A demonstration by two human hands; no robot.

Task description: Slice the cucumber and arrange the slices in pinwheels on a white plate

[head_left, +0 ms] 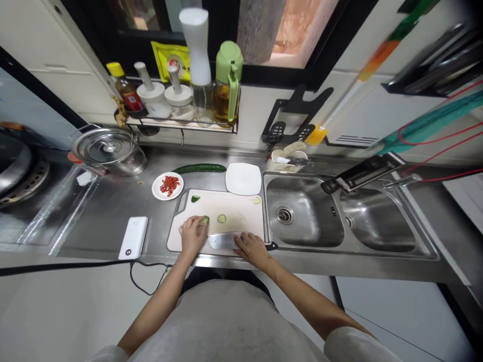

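My left hand [192, 234] is over the left half of the white cutting board [177, 236], its fingers closed around a short piece of cucumber [205, 220]. On the board's front part lies a kitchen knife [222, 241] with a broad blade pointing left. My right hand [253, 249] is closed on the knife near where blade meets handle; the black handle end sticks out to the right. A round cucumber slice [222, 218] lies flat between the hands. Farther back on the board are a dark green cucumber end [195, 198] and a small pale piece [257, 200].
Behind the board are a long cucumber [199, 168], a white square plate [243, 179] and a round plate [155, 187] of chopped red pieces. A double sink [305, 211] adjoins on the right. A white power bank [133, 237] and a lidded steel pot [124, 161] stand left.
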